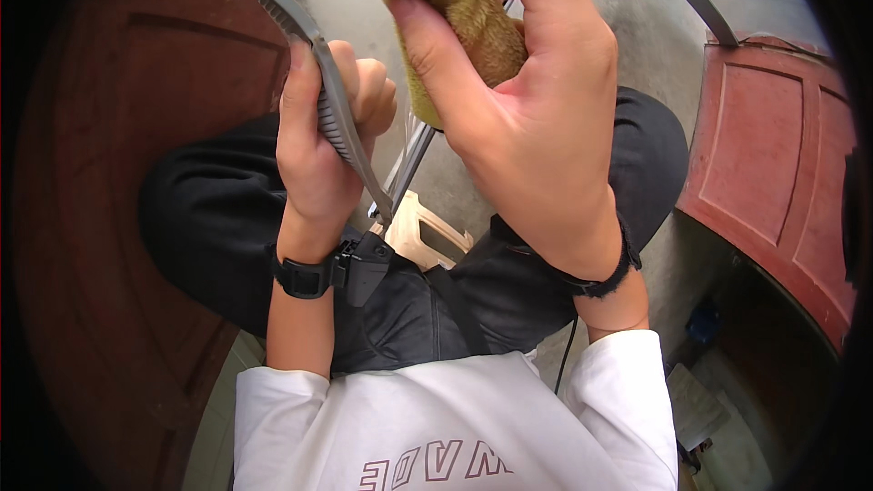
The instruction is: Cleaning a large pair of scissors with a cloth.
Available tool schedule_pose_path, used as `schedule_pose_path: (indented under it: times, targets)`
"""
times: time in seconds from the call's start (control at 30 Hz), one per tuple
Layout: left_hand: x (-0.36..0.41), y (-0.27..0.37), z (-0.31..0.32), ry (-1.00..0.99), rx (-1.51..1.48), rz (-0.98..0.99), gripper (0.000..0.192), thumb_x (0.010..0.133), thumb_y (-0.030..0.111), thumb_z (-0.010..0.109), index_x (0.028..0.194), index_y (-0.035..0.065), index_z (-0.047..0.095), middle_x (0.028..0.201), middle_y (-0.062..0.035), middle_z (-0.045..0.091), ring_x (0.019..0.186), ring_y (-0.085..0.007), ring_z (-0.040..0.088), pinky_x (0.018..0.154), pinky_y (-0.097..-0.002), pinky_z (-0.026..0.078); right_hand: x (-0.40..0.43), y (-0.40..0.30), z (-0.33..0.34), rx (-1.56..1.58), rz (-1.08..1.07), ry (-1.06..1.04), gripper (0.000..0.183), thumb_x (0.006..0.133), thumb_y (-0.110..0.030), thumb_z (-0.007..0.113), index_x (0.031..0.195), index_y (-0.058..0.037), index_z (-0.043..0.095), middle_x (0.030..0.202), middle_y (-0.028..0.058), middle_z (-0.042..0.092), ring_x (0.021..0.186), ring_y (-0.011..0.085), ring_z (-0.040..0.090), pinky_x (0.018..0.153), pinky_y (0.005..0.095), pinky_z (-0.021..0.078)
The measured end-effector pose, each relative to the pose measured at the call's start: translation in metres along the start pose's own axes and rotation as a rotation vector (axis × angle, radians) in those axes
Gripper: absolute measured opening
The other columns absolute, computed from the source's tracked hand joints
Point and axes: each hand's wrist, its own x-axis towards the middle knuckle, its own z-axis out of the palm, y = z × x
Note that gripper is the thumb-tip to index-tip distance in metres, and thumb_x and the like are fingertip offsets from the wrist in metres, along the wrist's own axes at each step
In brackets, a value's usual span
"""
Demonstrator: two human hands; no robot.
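My left hand [320, 143] is closed round a long grey curved strip [341, 109] with a ribbed inner side. The strip runs from the top left down to a point beside my wrist, where it meets thin metal rods [412, 157]. My right hand [525, 116], higher up, grips a fuzzy yellow-green cloth [477, 20], its thumb pressed along the near side. The far fingers are partly hidden behind the cloth. Whether something lies inside the cloth, I cannot tell.
Clear sheeting with grey trim [702, 3] spans the upper right. Below my hands stands a cream plastic stool [409, 245], between my knees. Reddish panelled wood is at the left [198, 82] and right [750, 150]. A black device [368, 269] sits at my left wrist.
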Motion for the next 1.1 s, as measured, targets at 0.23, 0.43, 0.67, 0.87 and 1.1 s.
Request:
schedule_pose_path:
  times: [0.23, 0.43, 0.67, 0.87, 1.1]
  targets:
    - [0.003, 0.003, 0.046, 0.579, -0.052, -0.042, 0.043, 0.106, 0.037, 0.033, 0.082, 0.008, 0.053, 0.068, 0.0035, 0.052, 0.061, -0.0058, 0.047, 0.056, -0.0231, 0.037, -0.016, -0.001, 0.022, -0.067, -0.082, 0.03, 0.015, 0.073, -0.011, 0.07, 0.085, -0.0076, 0.062, 0.084, 0.0065, 0.057, 0.074, 0.0255, 0.063, 0.055, 0.0367, 0.0522]
    - [-0.004, 0.004, 0.011, 0.288, 0.122, 0.092, 0.041, 0.106, 0.037, 0.036, 0.086, 0.0084, 0.056, 0.076, 0.0033, 0.058, 0.068, -0.0033, 0.052, 0.06, -0.0214, 0.04, -0.018, -0.025, 0.006, -0.177, 0.006, -0.441, 0.015, 0.072, -0.009, 0.066, 0.084, -0.0052, 0.058, 0.08, 0.0072, 0.054, 0.064, 0.0205, 0.064, 0.049, 0.031, 0.052]
    - [0.008, 0.018, 0.003, 0.196, -0.109, -0.004, 0.046, 0.105, 0.036, 0.036, 0.065, 0.0152, 0.027, 0.057, 0.0053, 0.025, 0.051, -0.0067, 0.021, 0.048, -0.0265, 0.02, -0.034, -0.033, -0.004, -0.129, 0.02, -0.595, 0.014, 0.075, -0.008, 0.066, 0.085, -0.004, 0.058, 0.078, 0.0097, 0.057, 0.061, 0.0224, 0.064, 0.048, 0.0316, 0.0509]
    - [0.011, 0.02, 0.009, 0.079, -0.197, -0.016, 0.046, 0.106, 0.037, 0.036, 0.066, 0.0155, 0.023, 0.058, 0.005, 0.018, 0.053, -0.0079, 0.016, 0.048, -0.0274, 0.017, -0.027, -0.029, -0.01, 0.092, 0.203, -0.503, 0.018, 0.076, -0.015, 0.066, 0.087, -0.0053, 0.057, 0.078, 0.0118, 0.056, 0.066, 0.0328, 0.061, 0.056, 0.0412, 0.0508]
    - [0.0, 0.006, 0.005, 0.142, -0.133, 0.084, 0.04, 0.106, 0.038, 0.036, 0.104, 0.0055, 0.06, 0.087, -0.0018, 0.064, 0.078, -0.0089, 0.063, 0.072, -0.0245, 0.051, 0.004, -0.029, 0.004, -0.037, 0.078, -0.302, 0.013, 0.08, -0.013, 0.065, 0.088, -0.0044, 0.06, 0.078, 0.0107, 0.06, 0.065, 0.0298, 0.065, 0.055, 0.0371, 0.0528]
